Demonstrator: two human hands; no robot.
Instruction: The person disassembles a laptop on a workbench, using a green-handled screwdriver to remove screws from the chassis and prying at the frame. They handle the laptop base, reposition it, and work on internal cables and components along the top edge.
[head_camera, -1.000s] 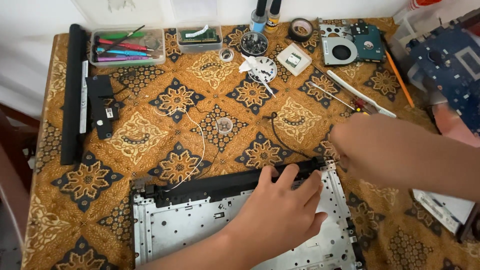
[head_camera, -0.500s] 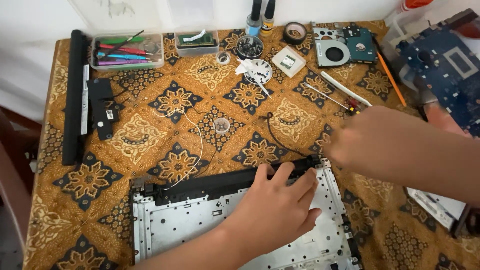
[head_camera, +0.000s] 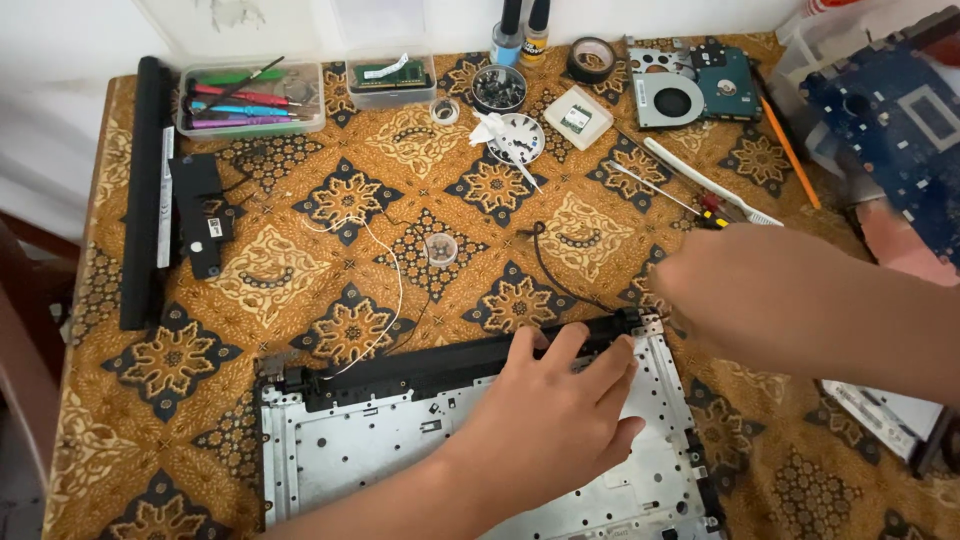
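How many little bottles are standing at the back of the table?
2: a blue-bodied bottle and an amber one just right of it, side by side at the table's far edge. Their tops are cut off by the frame.

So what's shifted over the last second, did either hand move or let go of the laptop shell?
Little changed. The left hand stays pressed flat on the silver laptop shell, fingers at the black hinge strip. The right hand still hovers, blurred, by the shell's far right corner, having drifted only slightly; whether it holds anything cannot be told. The black cable, the screwdriver tray and the fan lie as before.
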